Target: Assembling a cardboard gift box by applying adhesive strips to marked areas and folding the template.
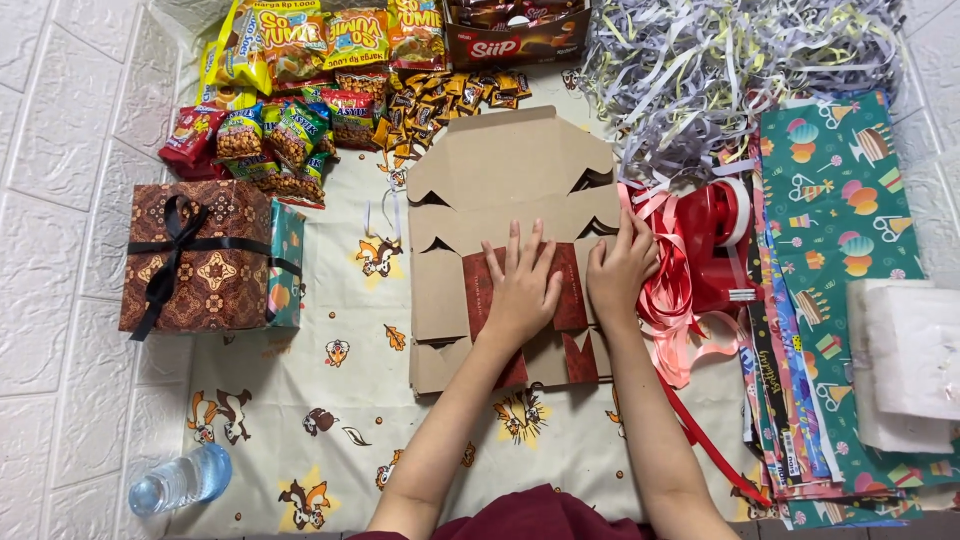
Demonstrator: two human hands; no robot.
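A flat, unfolded brown cardboard box [500, 170] lies on a cartoon-printed cloth [330, 400] in the middle. Its lower part carries a dark red printed panel [572, 300]. My left hand [520, 285] lies palm down, fingers spread, on that red panel. My right hand [620, 265] presses on the box's right edge, fingers curled over the cardboard next to a tangle of red ribbon [680, 310]. Neither hand lifts anything.
A wrapped batik-pattern gift with black ribbon [195, 255] sits at left. Snack packets [290, 90] and candies fill the far left; shredded paper [720, 60] the far right. A red tape dispenser [715, 245], wrapping-paper sheets [840, 220], white tissue [905, 360] lie right. A water bottle [180, 480] lies near left.
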